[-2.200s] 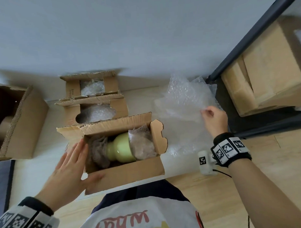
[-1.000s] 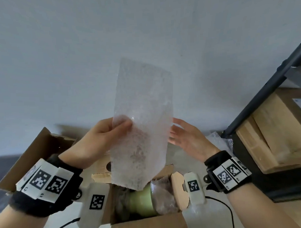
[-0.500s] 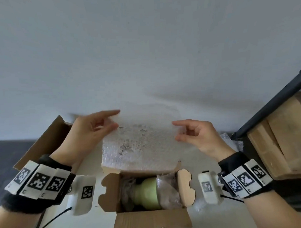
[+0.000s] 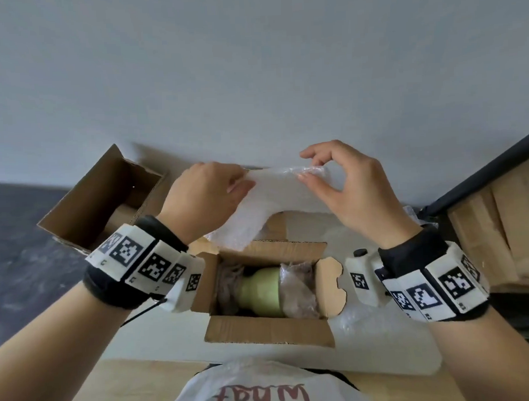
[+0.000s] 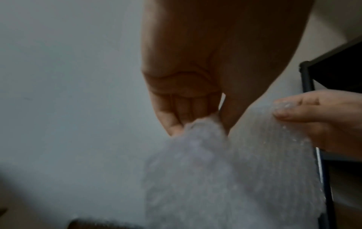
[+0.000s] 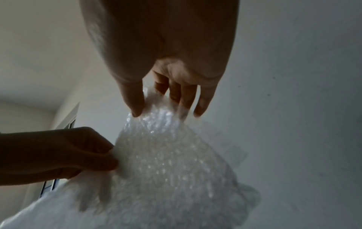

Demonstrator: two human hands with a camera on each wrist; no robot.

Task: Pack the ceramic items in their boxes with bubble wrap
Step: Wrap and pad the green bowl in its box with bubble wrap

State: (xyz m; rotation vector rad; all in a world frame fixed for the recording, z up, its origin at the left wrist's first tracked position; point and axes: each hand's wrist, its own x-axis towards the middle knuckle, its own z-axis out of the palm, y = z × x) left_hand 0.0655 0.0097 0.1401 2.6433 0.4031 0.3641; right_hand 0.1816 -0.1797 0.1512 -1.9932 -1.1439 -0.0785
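Hanging at the frame's centre, the bubble wrap sheet (image 4: 257,206) is held above the open cardboard box (image 4: 269,330) at lower centre, where the green ceramic vase (image 4: 262,290) lies between paper wads. The left hand (image 4: 206,199) pinches its left top edge, the right hand (image 4: 349,185) pinches its right corner.

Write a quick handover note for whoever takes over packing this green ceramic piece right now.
Left hand: pinches the bubble wrap sheet at its left top edge.
Right hand: pinches the same edge on the right.
The sheet hangs above and behind the open box.
Done: the green ceramic piece lies on its side in the box, with padding at both ends.
Left: lay the sheet over the piece, tuck it in, close the flaps.
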